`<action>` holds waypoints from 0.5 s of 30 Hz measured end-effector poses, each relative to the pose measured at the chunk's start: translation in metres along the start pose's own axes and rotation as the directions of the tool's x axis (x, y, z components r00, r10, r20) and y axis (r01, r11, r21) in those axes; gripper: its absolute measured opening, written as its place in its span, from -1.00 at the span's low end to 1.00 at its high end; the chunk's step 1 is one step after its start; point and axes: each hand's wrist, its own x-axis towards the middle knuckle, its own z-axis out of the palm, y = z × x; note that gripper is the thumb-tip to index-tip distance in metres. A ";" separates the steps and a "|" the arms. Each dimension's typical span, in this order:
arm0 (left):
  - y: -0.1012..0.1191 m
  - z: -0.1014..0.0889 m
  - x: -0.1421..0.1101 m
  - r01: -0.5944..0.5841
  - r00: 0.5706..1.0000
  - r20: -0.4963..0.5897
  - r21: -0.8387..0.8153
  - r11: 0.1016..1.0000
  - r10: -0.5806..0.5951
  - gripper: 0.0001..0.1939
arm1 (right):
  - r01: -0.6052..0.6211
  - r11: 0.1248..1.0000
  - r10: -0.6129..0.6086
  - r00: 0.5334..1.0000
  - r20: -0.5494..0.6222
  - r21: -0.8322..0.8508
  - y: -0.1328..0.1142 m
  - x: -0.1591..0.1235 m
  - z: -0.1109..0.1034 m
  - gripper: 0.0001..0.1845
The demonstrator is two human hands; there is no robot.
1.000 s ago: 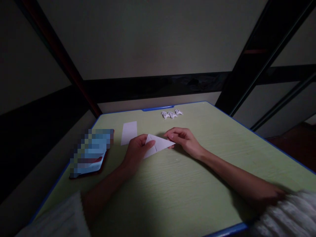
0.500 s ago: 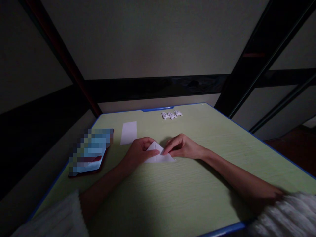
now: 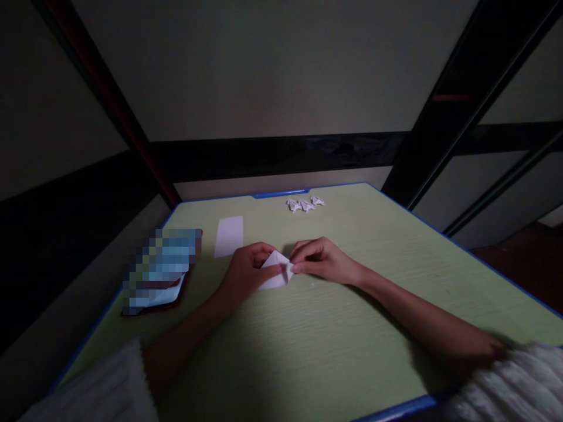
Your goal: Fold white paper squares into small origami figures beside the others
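Observation:
A folded white paper (image 3: 273, 278) is between my two hands, low over the table. My left hand (image 3: 248, 266) is closed on its left side, thumb lying across the front face. The fingers of my right hand (image 3: 323, 259) pinch the paper's right corner, which is bent up and inward. Beyond my left hand lies a flat white sheet of paper (image 3: 229, 234). Three small folded paper figures (image 3: 305, 205) sit in a row near the far edge.
The pale green table (image 3: 378, 346) has a blue rim. On its left side lies a dark-red-edged phone-like or booklet-like object (image 3: 165, 275), mostly blurred out. A panelled wall (image 3: 281, 76) stands right behind the far edge.
My right hand has lifted the paper's right corner off its flat triangle shape and folded it inward toward the middle. My left hand stays almost where it was, holding the paper.

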 end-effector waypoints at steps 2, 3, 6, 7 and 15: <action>-0.002 0.000 0.001 -0.021 1.000 -0.008 -0.021 1.000 0.021 -0.77 | -0.038 0.999 0.040 0.997 -0.063 0.032 -0.001 0.001 0.003 -0.89; -0.003 0.000 0.001 -0.030 0.999 -0.011 -0.029 0.999 0.030 -0.77 | -0.068 0.996 0.073 0.993 -0.093 0.054 -0.002 0.002 0.005 -0.87; -0.003 0.000 0.001 -0.037 0.999 -0.013 -0.031 0.999 0.036 -0.78 | -0.181 0.976 0.199 0.966 -0.162 0.121 -0.006 0.002 0.010 -0.84; -0.003 0.000 0.001 -0.033 0.999 -0.010 -0.027 0.999 0.033 -0.79 | -0.213 0.967 0.236 0.955 -0.182 0.137 -0.007 0.002 0.012 -0.83; -0.002 0.002 0.000 -0.043 0.999 0.030 -0.052 0.998 0.045 -0.91 | -0.281 0.947 0.316 0.901 -0.298 0.155 -0.011 0.002 0.019 -0.81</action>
